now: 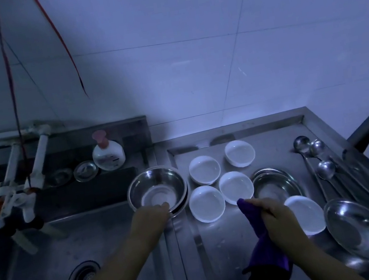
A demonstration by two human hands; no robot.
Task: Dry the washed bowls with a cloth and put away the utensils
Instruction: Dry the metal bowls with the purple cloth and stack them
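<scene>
Purple cloth (265, 254) is hanging low centre-right, right hand (276, 217) fingers closing around it. Left hand (151, 218) is pinching the steel bowl (156, 189) rim at frame centre, beside five white bowls (204, 169) on the counter (221, 244). Risk: wet steel slipping into the sink (74, 245).

Steel sink (52, 262) on left, steel draining surface (221, 244) on right. Stack of round steel bowls (157, 191) at surface's left edge, beside sink. Five small white round bowls right of stack: two at back (204, 169) (240, 156), two in front (206, 203) (236, 187), one nearer, further right (305, 214). Steel plates (276, 184) between white bowls and long steel ladles (323, 164). Big steel dish (358, 230) at near right. Soap bottle with pump (107, 152) behind sink, taps (16, 201) to its left.
</scene>
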